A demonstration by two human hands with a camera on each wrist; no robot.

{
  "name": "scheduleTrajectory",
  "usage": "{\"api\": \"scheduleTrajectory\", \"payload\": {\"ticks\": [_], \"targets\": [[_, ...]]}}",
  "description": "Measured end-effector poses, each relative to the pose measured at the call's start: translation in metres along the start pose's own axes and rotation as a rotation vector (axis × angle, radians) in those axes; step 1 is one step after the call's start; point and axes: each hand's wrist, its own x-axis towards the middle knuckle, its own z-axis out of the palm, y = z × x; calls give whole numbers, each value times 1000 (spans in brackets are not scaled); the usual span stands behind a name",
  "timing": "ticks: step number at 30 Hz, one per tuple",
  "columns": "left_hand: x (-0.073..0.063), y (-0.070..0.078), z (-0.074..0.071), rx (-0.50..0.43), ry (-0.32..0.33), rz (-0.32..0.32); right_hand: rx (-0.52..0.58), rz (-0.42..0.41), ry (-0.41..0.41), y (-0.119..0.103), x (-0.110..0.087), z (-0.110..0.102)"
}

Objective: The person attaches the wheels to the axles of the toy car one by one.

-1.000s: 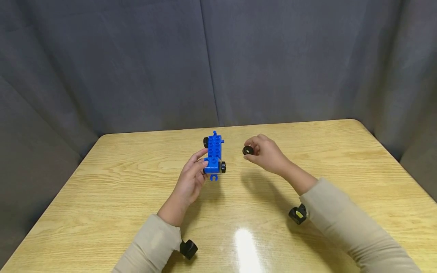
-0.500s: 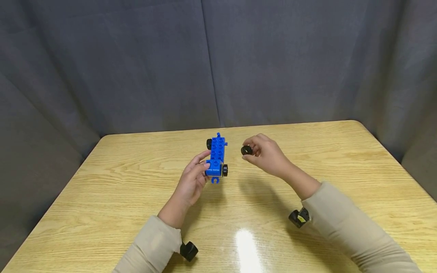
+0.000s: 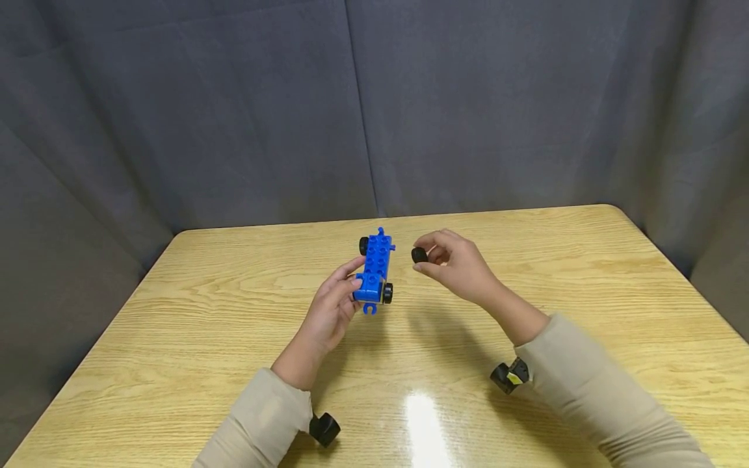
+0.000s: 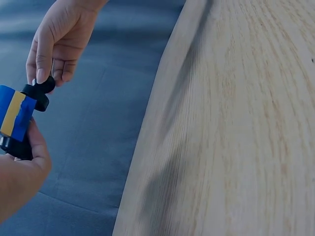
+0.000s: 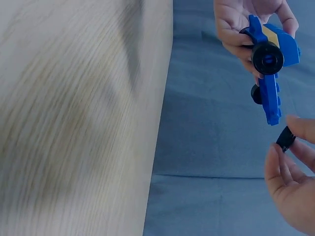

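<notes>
My left hand (image 3: 332,313) grips the near end of a blue toy car (image 3: 378,255) above the table, thumb on top. The car has studs, a hook at the near end and a yellow stripe seen in the wrist views. Black wheels sit at its far left and near right (image 5: 267,58); at the far right a bare blue peg (image 3: 393,247) sticks out. The near left corner is mostly hidden by my fingers. To the right of the peg, apart from it, my right hand (image 3: 459,268) pinches a loose black wheel (image 3: 419,255) between thumb and fingers.
A wooden table (image 3: 175,338) lies under both hands, with a grey curtain (image 3: 263,117) behind its far edge. Black wrist cameras (image 3: 324,429) hang at both sleeve cuffs. Light glares off the table's near middle.
The toy car has shifted slightly right, towards the loose wheel. My right hand has moved a little left and turned the wheel, so its hole no longer shows in the head view.
</notes>
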Motion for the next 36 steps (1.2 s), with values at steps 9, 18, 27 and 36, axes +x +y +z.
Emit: {"api": "scheduleTrajectory", "payload": {"ticks": [9,18,27,36], "targets": [[-1,-2,1,6,-11,-8,185,109,-33,3,1,5],[-2,-3,4,5,-50,-15,285,123,-26,8,1,10],[-2,-5,5,23,-76,-21,313,102,-20,9,2,13],[-2,-7,5,48,-81,-19,307,115,-20,6,0,14]]}}
